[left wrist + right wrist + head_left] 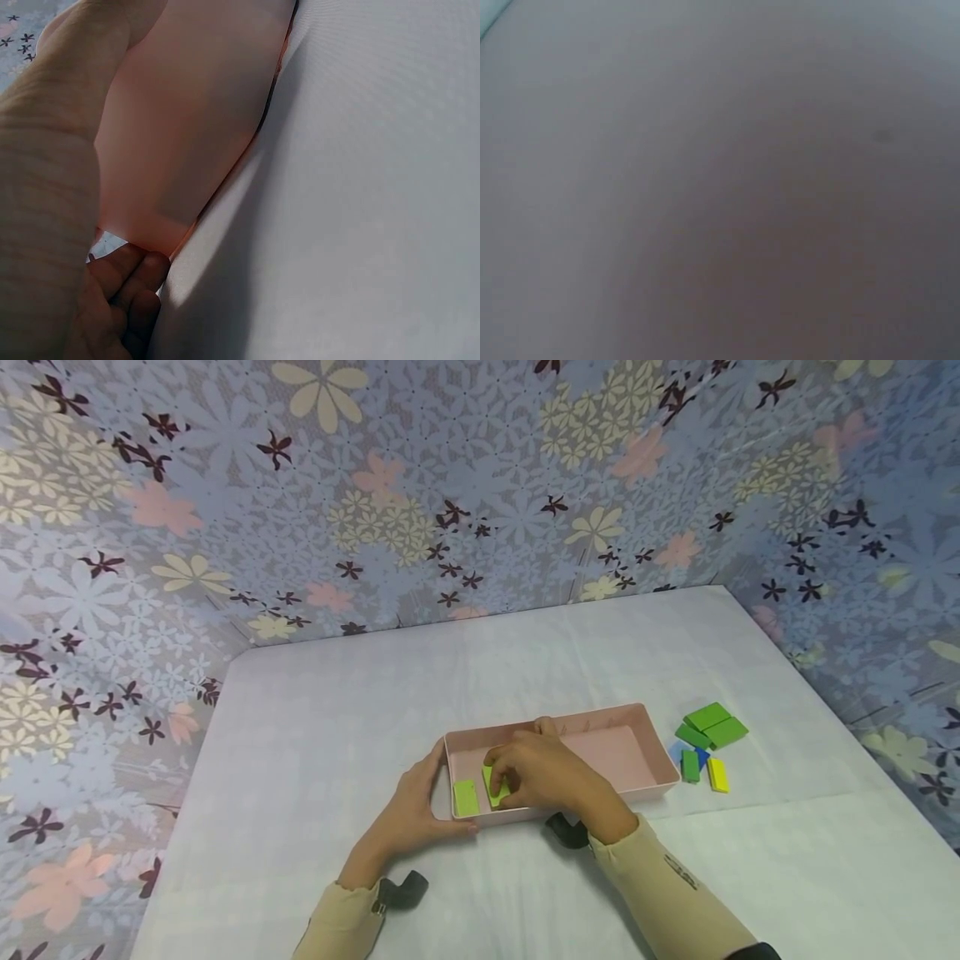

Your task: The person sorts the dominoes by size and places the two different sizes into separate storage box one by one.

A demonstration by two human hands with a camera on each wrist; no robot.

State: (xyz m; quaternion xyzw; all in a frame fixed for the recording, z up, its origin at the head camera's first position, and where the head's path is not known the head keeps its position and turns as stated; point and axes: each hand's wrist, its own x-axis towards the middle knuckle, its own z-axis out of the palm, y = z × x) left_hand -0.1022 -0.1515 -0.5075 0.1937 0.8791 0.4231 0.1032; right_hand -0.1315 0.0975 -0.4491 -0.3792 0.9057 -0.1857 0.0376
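Observation:
A long pink box (615, 752) lies on the white-covered table. My left hand (408, 810) holds its left end, thumb along the near side and fingers at the end wall; the left wrist view shows the curled fingers (139, 281) at the box's corner. Inside the box, my right hand (540, 768) pinches a light green block (495, 787) between thumb and fingers, partly covering it. Left of that block, a second light green block (466, 798) lies flat in the box's left end. The right wrist view is a blurred close surface without any clear object.
Right of the box, several darker green blocks (708, 718) lie grouped on the table. Nearer are a small green block (690, 766), a blue piece (702, 757) and a yellow block (717, 775). Flower-patterned cloth (480, 510) stands behind the table.

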